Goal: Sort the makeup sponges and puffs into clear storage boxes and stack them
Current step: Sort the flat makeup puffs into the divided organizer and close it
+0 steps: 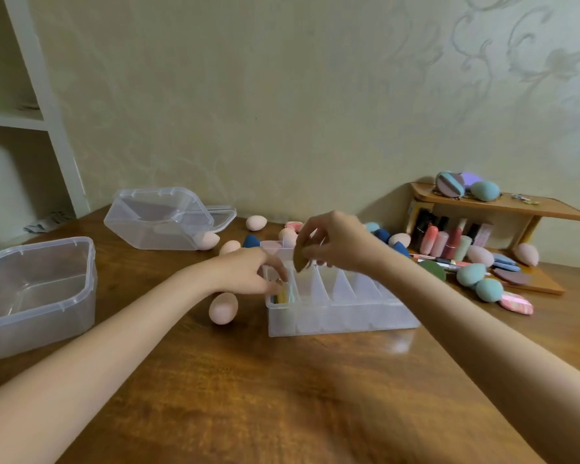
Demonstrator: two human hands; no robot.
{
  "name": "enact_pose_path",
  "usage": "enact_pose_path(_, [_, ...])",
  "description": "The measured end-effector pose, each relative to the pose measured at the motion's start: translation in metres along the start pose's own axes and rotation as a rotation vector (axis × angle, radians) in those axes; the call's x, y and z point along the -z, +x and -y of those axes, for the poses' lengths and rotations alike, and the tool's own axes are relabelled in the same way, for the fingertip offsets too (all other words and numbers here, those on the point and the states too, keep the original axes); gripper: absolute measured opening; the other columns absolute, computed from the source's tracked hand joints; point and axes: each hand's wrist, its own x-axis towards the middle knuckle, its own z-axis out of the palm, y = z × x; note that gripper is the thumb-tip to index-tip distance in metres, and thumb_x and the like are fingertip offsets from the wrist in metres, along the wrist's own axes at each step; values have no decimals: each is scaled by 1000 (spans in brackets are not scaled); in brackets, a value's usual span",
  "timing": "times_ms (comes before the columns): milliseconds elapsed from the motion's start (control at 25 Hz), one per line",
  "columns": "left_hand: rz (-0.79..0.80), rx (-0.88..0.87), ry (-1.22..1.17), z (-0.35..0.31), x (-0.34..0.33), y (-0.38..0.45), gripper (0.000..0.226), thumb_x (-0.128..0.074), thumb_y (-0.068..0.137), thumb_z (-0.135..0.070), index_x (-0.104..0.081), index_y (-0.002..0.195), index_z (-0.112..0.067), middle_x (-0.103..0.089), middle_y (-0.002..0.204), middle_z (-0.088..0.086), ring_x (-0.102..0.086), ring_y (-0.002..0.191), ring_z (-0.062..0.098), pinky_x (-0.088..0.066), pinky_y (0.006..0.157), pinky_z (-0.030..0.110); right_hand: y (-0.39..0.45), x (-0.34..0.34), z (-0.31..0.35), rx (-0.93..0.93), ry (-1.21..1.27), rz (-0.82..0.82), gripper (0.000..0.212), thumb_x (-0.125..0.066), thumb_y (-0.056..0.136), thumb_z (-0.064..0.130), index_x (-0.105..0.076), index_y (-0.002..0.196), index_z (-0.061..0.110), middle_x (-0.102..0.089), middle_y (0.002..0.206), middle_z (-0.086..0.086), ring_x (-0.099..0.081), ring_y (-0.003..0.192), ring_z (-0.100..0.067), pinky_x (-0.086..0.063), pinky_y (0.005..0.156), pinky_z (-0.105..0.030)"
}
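A clear divided box (342, 313) stands in the middle of the wooden table. My right hand (335, 241) holds a flat tan puff (300, 257) on edge just above the box's left compartments. My left hand (248, 271) reaches into the leftmost compartment, its fingertips on the puffs (281, 296) that stand there. A pink egg sponge (223, 308) lies just left of the box. More pink, blue and teal sponges (482, 283) are scattered behind and to the right.
An open clear tub (37, 296) sits at the left edge. A second clear tub (161, 217) lies tilted at the back left with a lid behind it. A small wooden shelf (496, 205) at the right holds lipsticks and puffs.
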Motion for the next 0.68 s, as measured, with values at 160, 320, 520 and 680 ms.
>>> enact_pose_path(160, [-33,43,90,-13,-10,2,14,-60,87,-24,-65,100,-24,-61,113,2,-58,100,21,-48,79,30,-11,-19,14,44,-94,24,24,-61,85,10,-66,108,6,-68,107,-9,-64,90,-19,-54,83,-29])
enact_pose_path(320, [7,80,112,-18,-7,3,3,-61,85,-22,-62,82,-21,-66,93,6,-62,90,23,-52,78,33,-16,-38,19,77,-232,45,23,-60,86,11,-66,107,3,-60,111,-13,-63,92,-27,-44,68,-26])
enact_pose_path(520, [7,143,187,-23,-4,6,17,-61,88,-26,-65,100,-14,-65,98,8,-57,87,17,-43,71,25,-12,-49,16,24,-243,30,25,-62,85,6,-55,108,1,-54,111,-11,-64,90,-29,-43,65,-28])
enact_pose_path(680, [-19,168,160,-23,-3,4,30,-60,89,-24,-62,119,-18,-64,107,4,-55,88,15,-42,63,20,-7,-48,12,80,-308,93,21,-62,86,12,-67,104,2,-50,113,-12,-58,86,-23,-41,69,-25])
